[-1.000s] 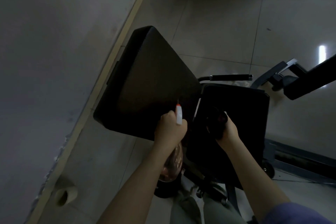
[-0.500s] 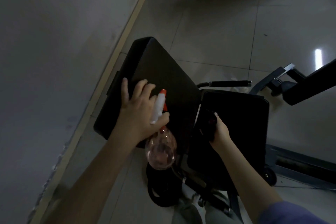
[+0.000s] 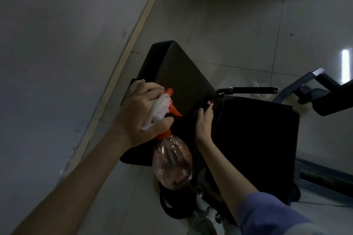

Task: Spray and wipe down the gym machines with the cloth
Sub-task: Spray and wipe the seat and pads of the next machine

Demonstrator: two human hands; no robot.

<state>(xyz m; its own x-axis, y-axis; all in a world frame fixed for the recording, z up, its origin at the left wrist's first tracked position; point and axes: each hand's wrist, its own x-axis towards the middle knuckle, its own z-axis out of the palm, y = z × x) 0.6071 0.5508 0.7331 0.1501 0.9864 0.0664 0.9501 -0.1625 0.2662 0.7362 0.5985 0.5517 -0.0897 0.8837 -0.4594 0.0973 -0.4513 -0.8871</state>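
My left hand (image 3: 141, 114) grips the spray bottle (image 3: 172, 166) at its orange neck and white trigger head, while the fingertips reach over the left edge of the tilted black pad (image 3: 183, 74). The clear pinkish bottle body hangs down below that hand. My right hand (image 3: 204, 122) sits at the gap between this pad and the second black pad (image 3: 257, 135). It holds a dark cloth (image 3: 200, 108) that is hard to make out against the black upholstery.
A wall with a pale skirting board (image 3: 114, 74) runs along the left. A black-grip handle bar (image 3: 252, 90) sticks out behind the pads. Grey machine frame parts (image 3: 309, 89) stand at the right and a floor rail (image 3: 324, 177) lies at the lower right. Tiled floor lies beyond.
My left hand rose with the bottle from below the tilted pad to its left edge. My right hand with the cloth slid up and left toward the gap between the pads.
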